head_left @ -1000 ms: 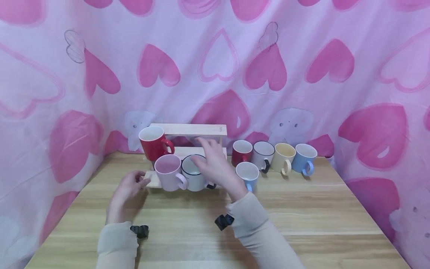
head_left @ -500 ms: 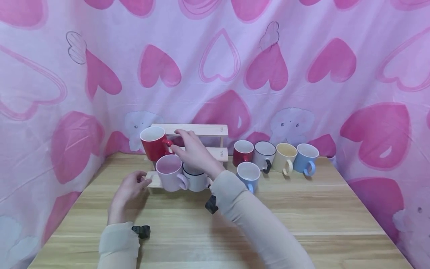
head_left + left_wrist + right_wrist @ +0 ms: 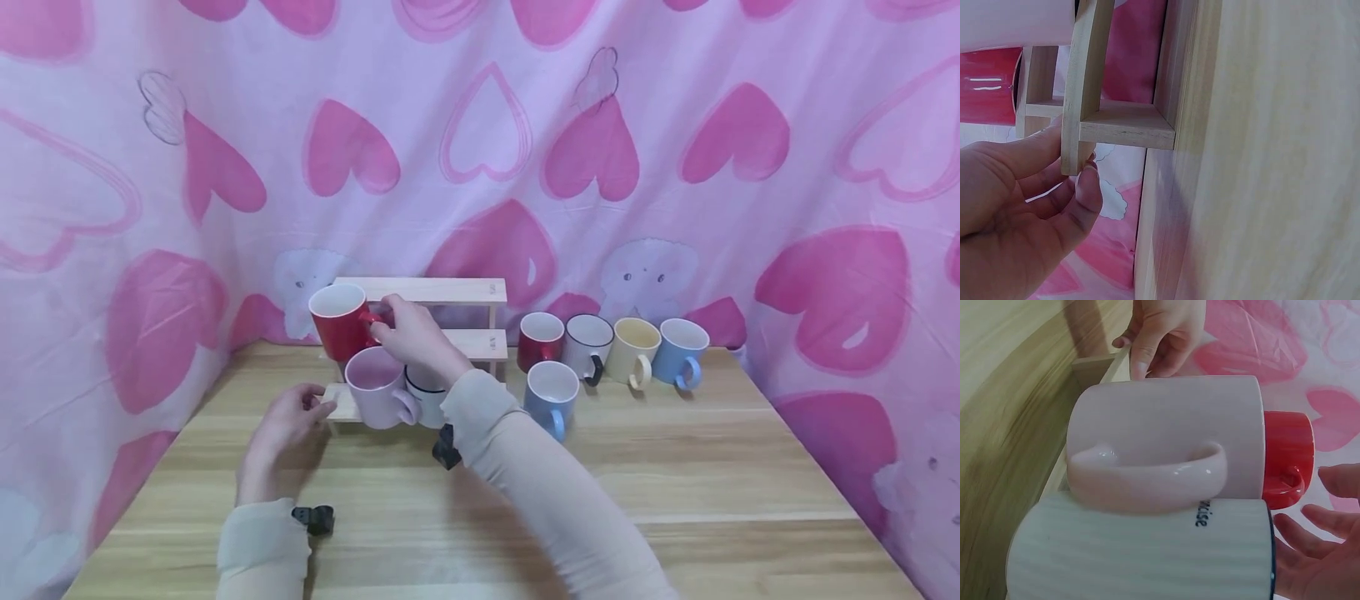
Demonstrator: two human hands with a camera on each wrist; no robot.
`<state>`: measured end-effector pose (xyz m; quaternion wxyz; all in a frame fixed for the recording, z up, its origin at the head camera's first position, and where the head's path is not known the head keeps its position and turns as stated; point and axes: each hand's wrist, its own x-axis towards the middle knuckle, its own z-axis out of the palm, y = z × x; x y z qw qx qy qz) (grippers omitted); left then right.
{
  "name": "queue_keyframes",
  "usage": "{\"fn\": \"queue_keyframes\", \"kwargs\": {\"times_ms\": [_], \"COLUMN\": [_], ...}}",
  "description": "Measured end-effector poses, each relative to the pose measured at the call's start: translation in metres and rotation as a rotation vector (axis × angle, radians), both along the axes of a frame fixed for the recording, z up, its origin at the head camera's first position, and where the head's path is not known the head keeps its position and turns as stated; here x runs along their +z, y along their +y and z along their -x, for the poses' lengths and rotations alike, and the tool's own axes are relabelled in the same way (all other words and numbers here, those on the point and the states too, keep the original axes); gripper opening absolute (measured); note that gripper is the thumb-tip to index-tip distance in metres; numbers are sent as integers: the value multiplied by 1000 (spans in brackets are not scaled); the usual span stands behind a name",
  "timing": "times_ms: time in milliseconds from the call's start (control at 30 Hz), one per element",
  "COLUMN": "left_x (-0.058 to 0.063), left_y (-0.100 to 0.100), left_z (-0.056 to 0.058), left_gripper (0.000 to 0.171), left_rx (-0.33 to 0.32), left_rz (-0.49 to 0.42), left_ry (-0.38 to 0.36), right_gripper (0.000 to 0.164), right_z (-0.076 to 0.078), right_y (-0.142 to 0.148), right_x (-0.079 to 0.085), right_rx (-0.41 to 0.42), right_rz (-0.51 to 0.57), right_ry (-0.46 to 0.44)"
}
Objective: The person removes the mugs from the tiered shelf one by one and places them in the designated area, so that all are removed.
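Note:
At the left end of the lowest tier of a stepped wooden rack (image 3: 450, 291), my left hand (image 3: 285, 423) pinches the board (image 3: 1073, 112) between thumb and fingers. My right hand (image 3: 418, 335) reaches over to a red mug (image 3: 339, 335) on the middle tier, fingers spread around its handle (image 3: 1290, 484). A gap shows between these fingers and the handle in the right wrist view. In front, a pink mug (image 3: 372, 398) and a white mug with a dark rim (image 3: 426, 408) stand side by side on the lowest tier. My right forearm partly hides the white mug.
Right of the rack, a row holds a second red mug (image 3: 540, 343), a white mug with a black handle (image 3: 587, 346), a cream mug (image 3: 632, 350) and a blue mug (image 3: 679, 352). Another blue mug (image 3: 550, 398) stands before them. A heart-patterned curtain (image 3: 480, 167) hangs behind.
My right hand has moved left from above the white mug to the red mug's handle. The left hand keeps its hold on the rack, and the mugs stay in place.

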<state>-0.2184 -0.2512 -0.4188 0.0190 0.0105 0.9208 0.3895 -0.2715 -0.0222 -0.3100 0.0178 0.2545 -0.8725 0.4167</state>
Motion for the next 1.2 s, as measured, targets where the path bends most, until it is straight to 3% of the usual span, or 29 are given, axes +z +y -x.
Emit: {"fn": "queue_keyframes", "kwargs": {"times_ms": [233,433,600,900,1200], "left_x": [1,1,-1,-2,0], "left_y": [1,1,1,2,0], "left_z": [-1,-2,-3,-2,-2], "left_gripper": [48,48,50,47,49], "left_rx": [14,16,33,20,23], "left_rz": [-1,-3,-18,4,-9], "left_ry": [-7,-20,-45,5,-8], "right_gripper": [32,16,17,16,14], "right_z": [7,8,7,10,10], "right_y": [-8,-13,-16,-21,-23], "right_x": [-5,-8,-9,-13,-14], "right_rx": [-49,-93,-136,-231,-227], "right_rz": [-45,-84,-77,-73,-101], "right_ry": [-41,-40,-46,-41,7]}}
